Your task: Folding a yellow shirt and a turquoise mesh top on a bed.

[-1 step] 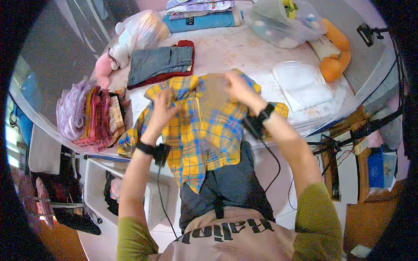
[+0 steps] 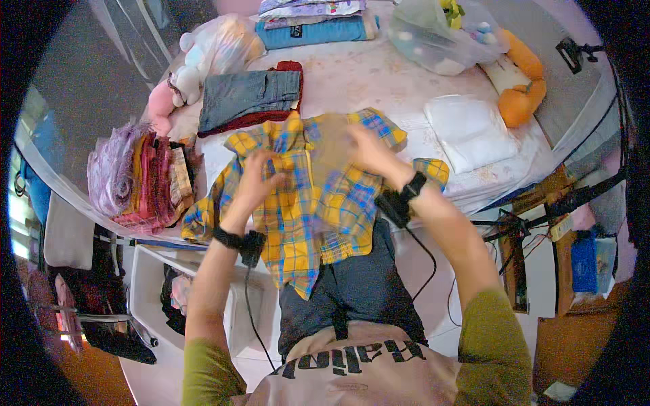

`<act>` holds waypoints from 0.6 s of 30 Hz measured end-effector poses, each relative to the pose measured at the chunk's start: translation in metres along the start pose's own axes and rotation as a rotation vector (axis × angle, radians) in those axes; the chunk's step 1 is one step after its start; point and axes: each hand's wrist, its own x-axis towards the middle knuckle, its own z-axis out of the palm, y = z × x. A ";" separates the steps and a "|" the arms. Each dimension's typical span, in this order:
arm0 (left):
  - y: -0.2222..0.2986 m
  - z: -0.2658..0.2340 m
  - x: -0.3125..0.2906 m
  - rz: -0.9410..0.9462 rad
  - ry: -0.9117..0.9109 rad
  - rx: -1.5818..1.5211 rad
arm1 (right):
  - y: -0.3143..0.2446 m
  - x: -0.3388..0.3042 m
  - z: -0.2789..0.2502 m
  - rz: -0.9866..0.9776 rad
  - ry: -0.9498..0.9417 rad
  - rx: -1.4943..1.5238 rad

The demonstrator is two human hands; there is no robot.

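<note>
A yellow plaid shirt [image 2: 288,210] with blue lines lies front up over the bed's near edge, its hem hanging toward my lap. Its front is parted near the collar, where the brownish inside [image 2: 328,139] shows. My left hand [image 2: 256,181] rests over the left front panel, thumb apart from the fingers, its fingertips blurred. At the right front panel, just below the collar, my right hand [image 2: 371,152] has its fingers curled on the cloth. The sleeves spread out to both sides, the right cuff [image 2: 432,172] lying past my right wrist.
Folded jeans [image 2: 250,95] lie on dark red cloth beyond the shirt. A stack of folded scarves [image 2: 139,179] stands at left, folded white cloth [image 2: 467,132] at right. Farther back are a blue roll [image 2: 315,32], bagged plush toys [image 2: 227,51] and an orange plush [image 2: 525,101].
Both hands have shifted slightly toward me, and the shirt's collar area has moved a little. The rest looks the same.
</note>
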 end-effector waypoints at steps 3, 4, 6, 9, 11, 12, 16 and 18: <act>0.017 0.003 -0.049 -0.127 -0.242 -0.160 | -0.040 -0.048 0.027 -0.227 -0.255 -0.082; 0.026 0.005 -0.060 -0.125 -0.294 -0.190 | -0.044 -0.062 0.037 -0.307 -0.229 -0.131; 0.042 0.006 -0.078 -0.206 -0.367 -0.242 | -0.050 -0.082 0.056 -0.389 -0.210 -0.178; 0.058 0.004 -0.109 -0.376 -0.318 -0.331 | -0.055 -0.092 0.069 -0.467 -0.060 -0.318; 0.067 0.003 -0.126 -0.292 -0.299 -0.254 | -0.050 -0.091 0.072 -0.318 -0.242 -0.346; 0.074 -0.002 -0.130 -0.259 -0.397 -0.214 | -0.046 -0.089 0.072 -0.329 -0.267 -0.321; 0.077 -0.004 -0.144 -0.042 -0.502 -0.167 | -0.056 -0.091 0.043 -0.113 -0.122 0.017; 0.068 -0.002 -0.154 -0.050 -0.492 -0.133 | -0.077 -0.099 0.019 -0.010 -0.129 0.099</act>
